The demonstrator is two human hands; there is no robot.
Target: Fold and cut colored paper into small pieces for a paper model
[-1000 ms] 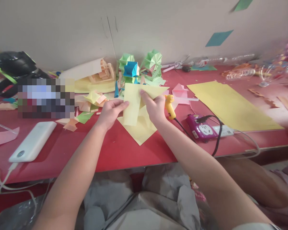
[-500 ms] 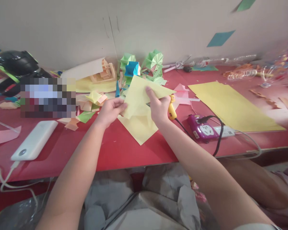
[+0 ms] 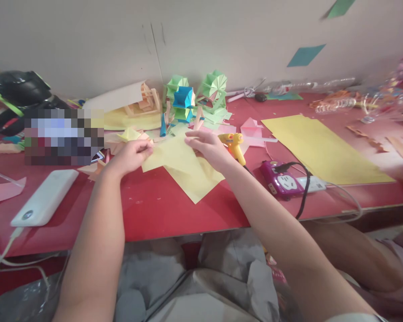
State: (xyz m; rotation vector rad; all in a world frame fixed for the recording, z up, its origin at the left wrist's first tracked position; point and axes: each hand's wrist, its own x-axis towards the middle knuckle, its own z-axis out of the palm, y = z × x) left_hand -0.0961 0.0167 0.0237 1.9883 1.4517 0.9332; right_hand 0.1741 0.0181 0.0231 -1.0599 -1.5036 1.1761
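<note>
A pale yellow sheet of paper (image 3: 169, 152) is stretched between my hands, low over the table. My left hand (image 3: 134, 154) pinches its left edge between thumb and fingers. At its upper right edge, the thumb and fingers of my right hand (image 3: 208, 147) close on the paper. A second pale yellow sheet (image 3: 196, 190) lies beneath, one corner pointing at me; my right wrist covers part of it. Just beyond the right hand rests a yellow hot glue gun (image 3: 235, 144), its nozzle end hidden by the hand.
Green folded paper shapes (image 3: 214, 85) and a blue one (image 3: 183, 103) stand at the back. A purple socket block (image 3: 283, 179) and a large yellow sheet (image 3: 322, 150) lie right. A white power bank (image 3: 45, 197) lies left. Another person's leg (image 3: 358, 261) shows at lower right.
Both hands have shifted left and the upper sheet has come down and left, turning flatter. More of the glue gun and the blue folded shape now shows.
</note>
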